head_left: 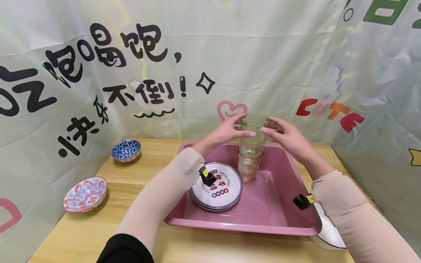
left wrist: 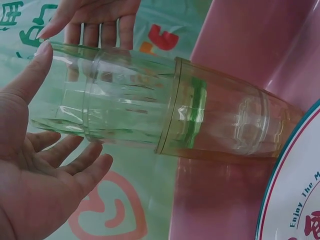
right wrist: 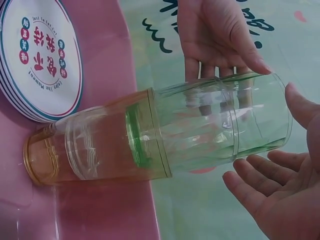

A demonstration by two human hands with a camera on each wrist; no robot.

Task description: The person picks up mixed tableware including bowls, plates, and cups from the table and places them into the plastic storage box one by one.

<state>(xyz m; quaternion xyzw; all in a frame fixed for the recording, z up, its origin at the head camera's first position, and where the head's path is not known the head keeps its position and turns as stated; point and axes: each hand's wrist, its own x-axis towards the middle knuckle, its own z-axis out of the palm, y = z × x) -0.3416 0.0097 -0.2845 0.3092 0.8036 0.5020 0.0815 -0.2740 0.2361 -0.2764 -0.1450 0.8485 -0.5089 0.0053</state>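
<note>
A clear green-tinted glass stands upright with its base inside an amber glass. The amber one rests in a pink tub beside stacked white plates with printed lettering. My left hand is around the left side of the green glass near its rim, thumb in front. On the right side, my right hand mirrors it. Both wrist views show the left hand's fingers and the right hand's fingers fairly straight and spread. Firm contact with the glass cannot be made out.
On the wooden table left of the tub sit a blue patterned bowl and a red-and-blue patterned bowl. A white dish lies partly under my right forearm. A printed curtain hangs behind and at the sides.
</note>
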